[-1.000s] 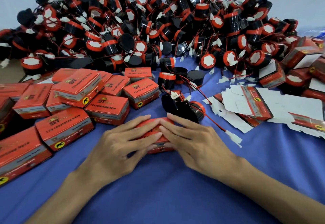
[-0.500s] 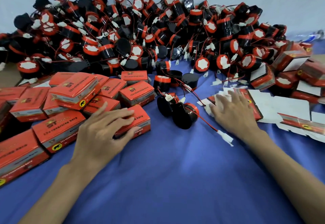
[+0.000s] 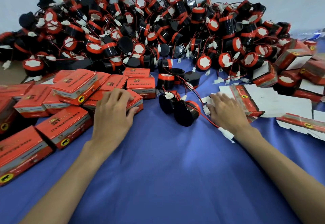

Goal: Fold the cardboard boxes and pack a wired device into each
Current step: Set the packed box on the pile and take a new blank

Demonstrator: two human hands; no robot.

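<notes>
1. A closed box (image 3: 136, 100) is held at the near right corner of the stack on the left. The left hand (image 3: 112, 113) is curled over it, fingers bent across the lid and thumb pressed to the near face. It is judged to be placed there so that finished work is kept apart from what remains.
2. Its contents cannot be seen (the lid is shut), though a device is presumably inside.
3. The flat cardboard sheets (image 3: 281, 102) are spread to the right, within easy reach. The right hand (image 3: 226, 113) is laid on their left edge, fingers fairly straight and spread over a white flap; nothing is seen to be clasped. A fresh sheet is probably being sought for folding.
4. Two loose devices (image 3: 184, 113) are left between the hands, touching each other. A red wire is trailed from one past the right wrist to a white plug (image 3: 226, 133). They are likely kept near as the next to be packed.
5. The other closed boxes (image 3: 73, 86) are piled on the left, lids shut, contents hidden.
6. At the far right, open boxes (image 3: 290, 60) are stood with white flaps up; whether each is filled cannot be told.
7. The heap of devices (image 3: 158, 30) is banked along the far side of the blue cloth (image 3: 167, 171).
</notes>
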